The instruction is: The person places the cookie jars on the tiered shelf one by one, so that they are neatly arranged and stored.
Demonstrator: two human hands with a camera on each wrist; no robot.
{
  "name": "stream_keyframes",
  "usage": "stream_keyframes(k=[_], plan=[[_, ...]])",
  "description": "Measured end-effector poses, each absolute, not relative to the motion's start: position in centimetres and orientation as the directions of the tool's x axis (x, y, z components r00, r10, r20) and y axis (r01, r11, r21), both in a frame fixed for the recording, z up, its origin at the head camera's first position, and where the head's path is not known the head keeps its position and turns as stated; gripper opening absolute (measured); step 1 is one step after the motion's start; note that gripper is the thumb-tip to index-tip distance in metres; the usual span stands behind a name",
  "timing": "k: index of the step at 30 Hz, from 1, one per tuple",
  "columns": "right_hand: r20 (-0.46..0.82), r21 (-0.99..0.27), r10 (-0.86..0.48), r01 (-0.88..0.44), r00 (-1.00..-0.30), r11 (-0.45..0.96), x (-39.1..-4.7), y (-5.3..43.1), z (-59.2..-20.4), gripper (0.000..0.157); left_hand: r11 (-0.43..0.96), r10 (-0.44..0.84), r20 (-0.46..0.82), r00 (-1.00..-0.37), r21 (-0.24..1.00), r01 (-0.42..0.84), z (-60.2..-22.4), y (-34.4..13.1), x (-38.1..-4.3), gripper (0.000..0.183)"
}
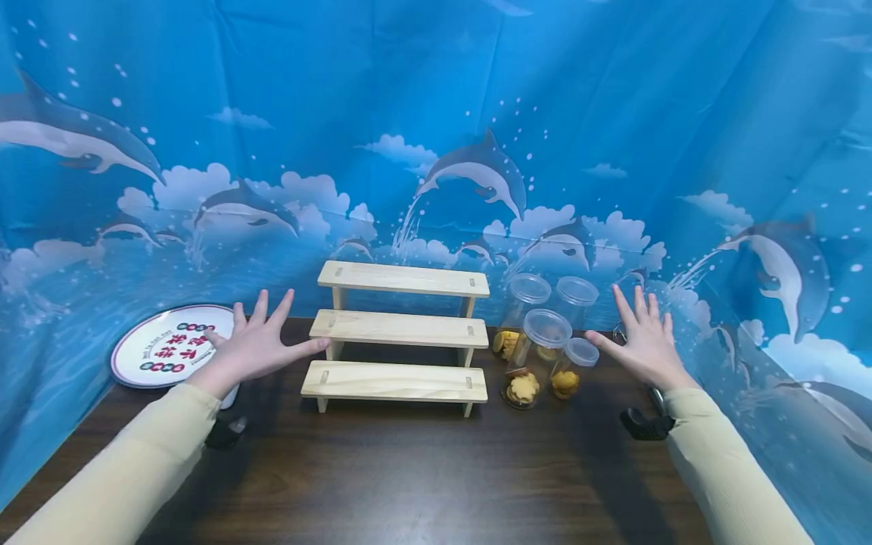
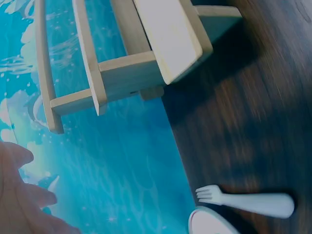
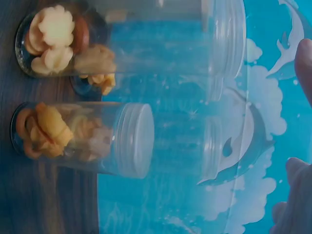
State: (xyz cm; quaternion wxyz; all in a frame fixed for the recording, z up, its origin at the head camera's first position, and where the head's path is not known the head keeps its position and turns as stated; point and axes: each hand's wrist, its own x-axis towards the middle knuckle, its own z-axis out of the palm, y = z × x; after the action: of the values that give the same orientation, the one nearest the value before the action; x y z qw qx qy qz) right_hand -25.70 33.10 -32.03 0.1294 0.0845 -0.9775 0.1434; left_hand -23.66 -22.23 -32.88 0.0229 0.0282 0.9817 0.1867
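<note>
My left hand (image 1: 248,344) hovers with fingers spread, between a white oval plate (image 1: 143,348) with red lettering and a three-tier wooden shelf (image 1: 395,382). A white fork (image 2: 258,202) lies on the table near the plate in the left wrist view. On the other side, my right hand (image 1: 643,344) is also spread and holds nothing. Its thumb overlaps the lid of a short clear jar (image 1: 567,372) in the head view. Close by stand a taller jar (image 1: 534,359) with flower-shaped cookies and, behind it, two more lidded jars, one being the back right jar (image 1: 576,295).
The dark wooden table (image 1: 422,469) runs up to a blue dolphin-print cloth (image 1: 436,151) hung behind and at both sides. A black strap (image 1: 643,425) sits at my right wrist. Behind the right hand, a small metallic item (image 1: 619,333) is partly hidden.
</note>
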Motion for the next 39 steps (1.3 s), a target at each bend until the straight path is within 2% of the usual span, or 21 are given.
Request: stream_keyframes(k=[10,18,24,30,39], plan=[[0.255,-0.453,-0.089,-0.201,-0.963,0.869,-27.6,33.7,-32.4,0.095,0.834,0.125,-0.137,-0.983,0.551,0.030,-33.8,-22.6,-25.3,0.109],[0.192,-0.564,-0.034,-0.138,-0.981,0.814,-29.5,33.8,-32.3,0.100,0.755,0.126,-0.328,-0.936,0.644,-0.124,-35.6,-24.3,-26.5,0.109],[0.137,-0.664,-0.039,-0.121,-0.990,0.738,-30.6,35.1,-32.2,0.104,0.646,0.192,-0.407,-0.893,0.738,-0.198,-37.8,-24.5,-27.5,0.092],[0.101,-0.707,-0.074,-0.124,-0.992,0.696,-32.4,35.1,-32.3,0.098,0.609,0.141,-0.436,-0.889,0.746,-0.269,-38.9,-24.7,-27.2,0.077],[0.026,-0.765,-0.066,-0.062,-0.998,0.641,-34.5,35.3,-33.7,0.100,0.536,0.115,-0.485,-0.867,0.765,-0.357,-39.9,-24.1,-27.0,0.046]])
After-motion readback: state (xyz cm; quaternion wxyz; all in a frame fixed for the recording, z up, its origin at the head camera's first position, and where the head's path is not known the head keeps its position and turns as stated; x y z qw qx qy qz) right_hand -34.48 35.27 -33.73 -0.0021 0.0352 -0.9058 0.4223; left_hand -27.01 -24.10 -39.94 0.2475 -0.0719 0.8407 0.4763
